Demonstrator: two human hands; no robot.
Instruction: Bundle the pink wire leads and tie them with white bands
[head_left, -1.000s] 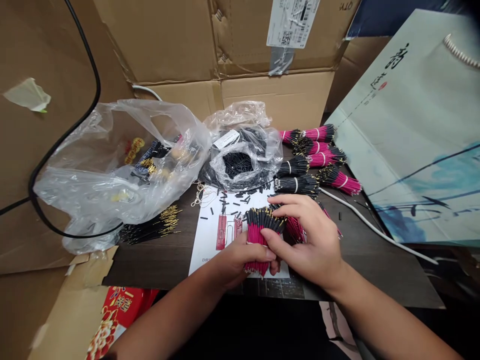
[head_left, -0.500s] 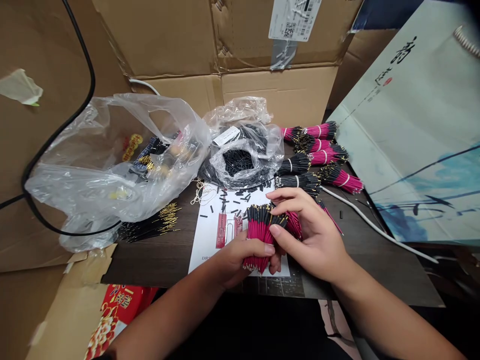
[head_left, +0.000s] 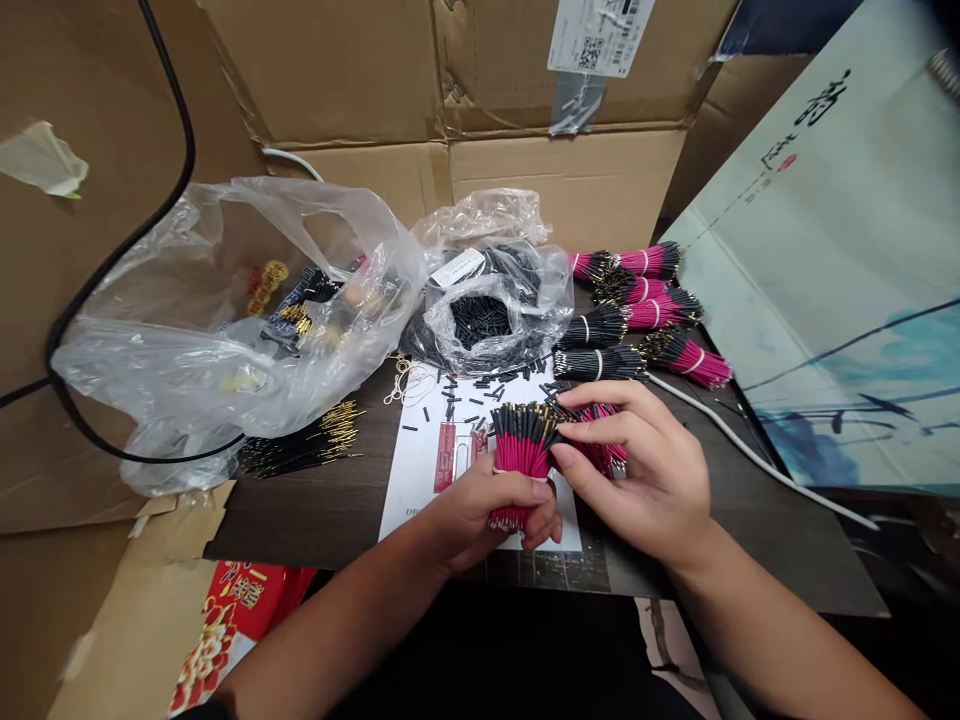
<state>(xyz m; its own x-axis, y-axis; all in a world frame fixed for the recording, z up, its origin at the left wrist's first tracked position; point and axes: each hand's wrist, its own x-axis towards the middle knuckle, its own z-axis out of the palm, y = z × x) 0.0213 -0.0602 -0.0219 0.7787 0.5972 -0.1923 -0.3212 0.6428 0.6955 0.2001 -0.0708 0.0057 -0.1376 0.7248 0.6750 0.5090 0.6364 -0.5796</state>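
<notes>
My left hand [head_left: 499, 505] is wrapped round a bundle of pink wires [head_left: 525, 452] with black sleeves and gold tips at their upper ends. The bundle stands nearly upright above a printed white sheet. At its right edge, the thumb and fingers of my right hand [head_left: 645, 470] pinch at a sleeved wire end; exactly how many wires they grip is hidden. Behind the right fingers lie more pink wires [head_left: 606, 450], partly covered by that hand. Short black sleeves [head_left: 474, 402] are scattered on the sheet [head_left: 405, 480] just beyond the bundle.
A clear bag of black sleeves [head_left: 480, 320] stands at the back. Tied wire bundles [head_left: 652, 310] lie to its right. On the left are a crumpled plastic bag [head_left: 172, 370] and loose black wires [head_left: 307, 445]. A white cable [head_left: 750, 455] crosses the right side.
My right thumb has moved off the bundle's front to its right edge, and the right hand has shifted slightly right. The left hand still holds the bundle. The view has shifted slightly.
</notes>
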